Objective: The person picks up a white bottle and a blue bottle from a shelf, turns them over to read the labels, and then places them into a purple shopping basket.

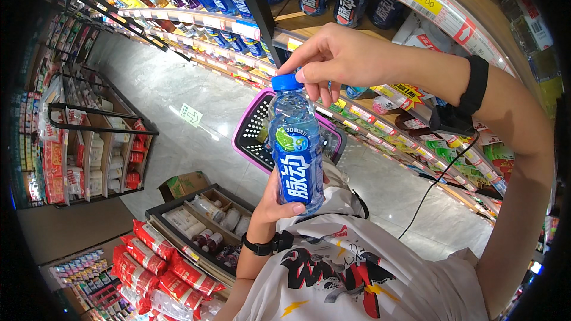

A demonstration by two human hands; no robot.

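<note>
A clear plastic drink bottle (299,156) with a blue printed label stands nearly upright in front of my body. My left hand (273,200) is wrapped around its lower half, the thumb across the front near the base. The screw cap (286,82) is blue and sits on the bottle's neck. My right hand (328,62) reaches in from the right, its thumb and index fingertip on the cap. The other right fingers curl loosely beside the neck. Behind the bottle, a black shopping basket (253,136) with a pink rim is partly hidden.
Store shelving (285,38) with bottled drinks runs along the far and right side. A low display bin (214,227) holds packaged goods by my left arm, near red packets (142,254). A display rack (102,156) stands left. A cable (439,178) hangs from my right wrist device.
</note>
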